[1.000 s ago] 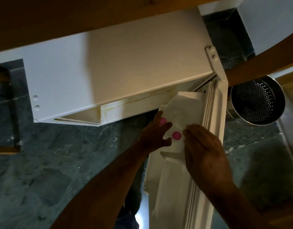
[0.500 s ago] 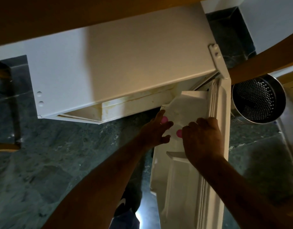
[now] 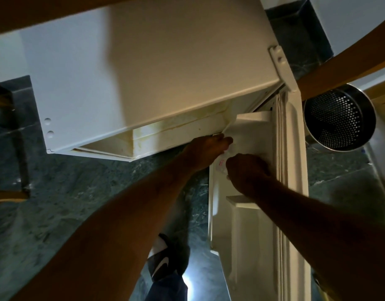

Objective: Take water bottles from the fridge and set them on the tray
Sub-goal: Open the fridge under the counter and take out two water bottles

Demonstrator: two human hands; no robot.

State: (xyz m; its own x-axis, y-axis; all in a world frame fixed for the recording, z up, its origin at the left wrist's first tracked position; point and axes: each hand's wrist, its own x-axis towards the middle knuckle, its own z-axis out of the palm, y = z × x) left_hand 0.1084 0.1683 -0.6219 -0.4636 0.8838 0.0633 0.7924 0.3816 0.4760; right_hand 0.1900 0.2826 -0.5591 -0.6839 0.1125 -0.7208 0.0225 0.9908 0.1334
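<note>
Bottles (image 3: 222, 162) in fridge door (image 3: 261, 224) mostly hidden behind both hands (image 3: 205, 152) (image 3: 246, 170); each grip unclear.

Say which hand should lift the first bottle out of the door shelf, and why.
Probably the right hand: it sits over the bottle tops in the fridge door shelf. The left hand only touches the shelf's near edge.

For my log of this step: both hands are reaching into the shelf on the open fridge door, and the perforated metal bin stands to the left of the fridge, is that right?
Not quite: in the head view the perforated metal bin stands to the right of the fridge door, not the left. The rest holds: the left hand and right hand both reach into the door shelf.
</note>
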